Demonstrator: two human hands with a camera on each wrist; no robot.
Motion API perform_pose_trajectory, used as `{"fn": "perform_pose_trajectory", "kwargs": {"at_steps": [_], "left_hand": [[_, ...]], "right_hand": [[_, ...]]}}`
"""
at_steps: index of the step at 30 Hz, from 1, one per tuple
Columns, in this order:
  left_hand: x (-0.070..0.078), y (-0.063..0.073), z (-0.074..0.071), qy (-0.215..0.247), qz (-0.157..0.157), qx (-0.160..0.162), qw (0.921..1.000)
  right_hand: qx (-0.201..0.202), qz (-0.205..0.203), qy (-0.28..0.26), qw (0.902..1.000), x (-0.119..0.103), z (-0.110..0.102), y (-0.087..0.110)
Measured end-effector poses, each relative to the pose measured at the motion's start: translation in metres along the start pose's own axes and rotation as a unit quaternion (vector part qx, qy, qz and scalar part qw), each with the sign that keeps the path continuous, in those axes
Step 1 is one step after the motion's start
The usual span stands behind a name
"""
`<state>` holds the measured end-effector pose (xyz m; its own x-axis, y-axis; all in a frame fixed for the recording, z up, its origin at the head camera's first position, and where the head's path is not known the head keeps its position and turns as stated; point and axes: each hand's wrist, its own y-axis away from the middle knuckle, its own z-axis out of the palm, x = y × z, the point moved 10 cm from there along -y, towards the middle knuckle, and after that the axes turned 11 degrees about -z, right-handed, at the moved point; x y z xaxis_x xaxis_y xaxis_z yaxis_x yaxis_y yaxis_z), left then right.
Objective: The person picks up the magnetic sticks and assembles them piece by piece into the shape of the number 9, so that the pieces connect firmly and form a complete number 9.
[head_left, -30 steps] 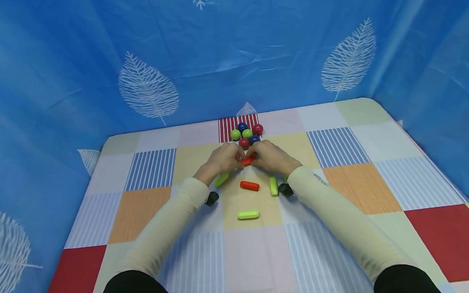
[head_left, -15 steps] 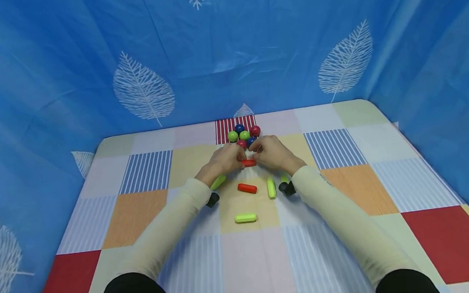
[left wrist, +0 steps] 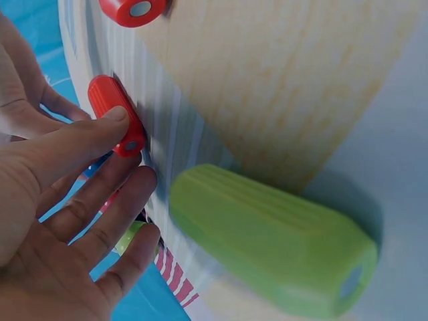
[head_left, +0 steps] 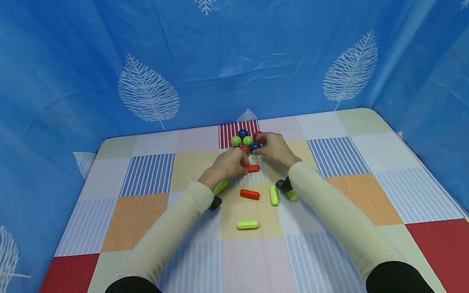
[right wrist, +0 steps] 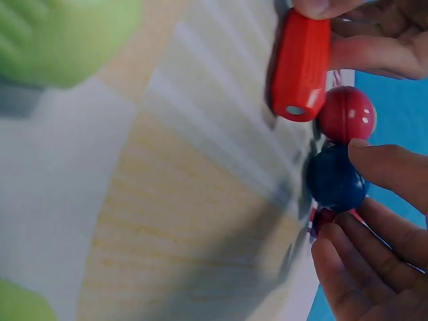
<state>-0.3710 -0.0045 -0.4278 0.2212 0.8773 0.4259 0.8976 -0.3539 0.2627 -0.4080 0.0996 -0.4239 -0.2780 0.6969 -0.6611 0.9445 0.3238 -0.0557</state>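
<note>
A red magnetic stick (left wrist: 110, 100) lies near the middle of the table, its end pinched between the thumb and fingers of my left hand (head_left: 229, 162). Just beyond it sits a cluster of balls. My right hand (head_left: 274, 147) holds the blue ball (right wrist: 336, 177) at the cluster's near right, thumb on one side and fingers on the other. Next to that ball is a red ball (right wrist: 348, 115), close to the stick's end. Farther back are green balls (head_left: 236, 141), another blue ball (head_left: 242, 133) and a red ball (head_left: 257, 135) partly hidden by my right fingers.
Nearer me lie a second red stick (head_left: 249, 194) and green sticks (head_left: 247, 225), one upright to my view (head_left: 274, 195). Another green stick (left wrist: 274, 241) is beside my left wrist, and one (head_left: 292, 195) beside the right. A blue curtain (head_left: 229, 74) hangs behind the patchwork tablecloth (head_left: 259, 272).
My right hand has left the red stick and moved forward and slightly right to the blue ball. My left hand stays at the stick. The head view has shifted slightly.
</note>
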Motion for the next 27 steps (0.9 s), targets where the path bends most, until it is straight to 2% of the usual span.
{"fn": "perform_pose_trajectory", "kwargs": {"at_steps": [6,13,19,27], "left_hand": [[0.001,0.003,0.004,0.002,0.0,-0.011,0.9999],[0.005,0.001,-0.001,0.0,0.005,0.003,1.0],[0.008,0.002,-0.002,-0.002,0.004,0.01,0.9999],[0.003,0.002,-0.003,-0.004,-0.004,0.014,0.9999]], "right_hand": [[-0.014,0.006,0.004,0.9999,0.004,0.01,0.003],[0.001,-0.004,0.005,1.0,0.003,0.006,0.003],[0.002,0.002,0.004,1.0,0.017,-0.011,0.022],[-0.002,0.013,0.004,0.9999,0.031,-0.03,0.055]]}}
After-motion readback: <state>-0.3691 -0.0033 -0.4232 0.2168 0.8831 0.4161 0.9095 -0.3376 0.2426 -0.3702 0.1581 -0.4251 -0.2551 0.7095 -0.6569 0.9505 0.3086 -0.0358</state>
